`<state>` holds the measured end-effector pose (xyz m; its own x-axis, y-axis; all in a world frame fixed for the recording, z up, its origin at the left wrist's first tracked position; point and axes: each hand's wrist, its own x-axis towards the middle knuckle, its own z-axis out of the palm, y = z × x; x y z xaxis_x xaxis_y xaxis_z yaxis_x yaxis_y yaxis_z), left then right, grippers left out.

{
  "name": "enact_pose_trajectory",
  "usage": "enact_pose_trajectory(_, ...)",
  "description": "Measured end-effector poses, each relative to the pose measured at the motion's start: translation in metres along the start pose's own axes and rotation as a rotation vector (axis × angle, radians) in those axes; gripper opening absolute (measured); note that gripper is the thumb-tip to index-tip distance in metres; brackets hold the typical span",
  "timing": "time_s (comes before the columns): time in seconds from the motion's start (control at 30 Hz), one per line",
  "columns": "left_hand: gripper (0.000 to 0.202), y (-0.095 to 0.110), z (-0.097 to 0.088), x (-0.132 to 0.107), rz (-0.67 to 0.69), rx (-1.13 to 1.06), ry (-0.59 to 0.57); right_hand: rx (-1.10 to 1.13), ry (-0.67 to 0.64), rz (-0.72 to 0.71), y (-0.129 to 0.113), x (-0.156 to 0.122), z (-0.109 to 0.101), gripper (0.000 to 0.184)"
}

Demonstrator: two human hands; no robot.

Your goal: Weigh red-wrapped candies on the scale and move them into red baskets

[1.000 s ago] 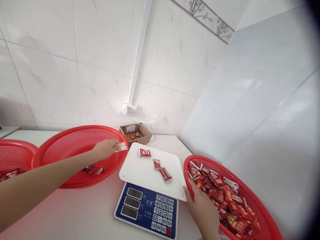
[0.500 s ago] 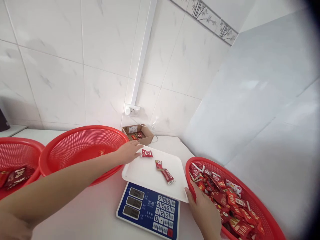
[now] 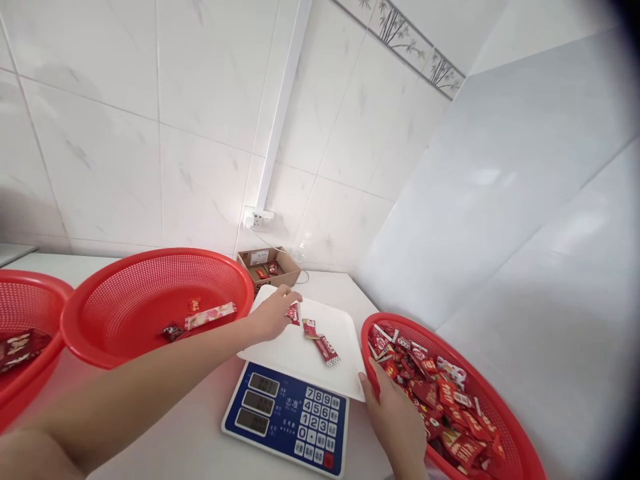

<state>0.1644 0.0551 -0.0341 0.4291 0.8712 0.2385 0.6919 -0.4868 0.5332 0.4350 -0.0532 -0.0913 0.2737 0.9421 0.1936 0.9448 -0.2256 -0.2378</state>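
My left hand [image 3: 274, 316] is over the white scale tray [image 3: 280, 347], its fingers closed on a small red candy packet [image 3: 293, 313] that is tilted up and partly hidden. A second small candy packet [image 3: 309, 328] and a longer red-wrapped bar [image 3: 327, 350] lie on the tray. Below the tray, the blue scale panel [image 3: 287, 420] shows keys and three displays. At the tray's right corner, my right hand [image 3: 397, 420] is on the near rim of the right red basket [image 3: 515, 427], thumb outside and fingers over the edge. That basket holds many red-wrapped candies [image 3: 450, 400].
Left of the scale stands a red basket [image 3: 135, 280] with a few candies, including a pink-wrapped bar [image 3: 210, 315]. Another red basket [image 3: 30, 283] is at the far left. A cardboard box [image 3: 280, 270] sits behind the tray, below a wall socket [image 3: 258, 219].
My left hand has moved right from the tray's edge and taken hold of the small red packet, which now tilts. The view has shifted slightly; my right hand stays at the basket.
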Motion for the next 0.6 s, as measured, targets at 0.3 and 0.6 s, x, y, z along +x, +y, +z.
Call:
enact_pose_trajectory(0.3, 0.056, 0.021, -0.008, -0.088, -0.075, -0.411, 0.216, 0.734, 0.288, 0.039, -0.040, -0.015, -0.013, 0.060)
enact_pose_trajectory(0.6, 0.062, 0.021, 0.000, -0.107, -0.106, -0.706, 0.061, 1.049, -0.224, -0.249, -0.144, -0.036, -0.003, 0.043)
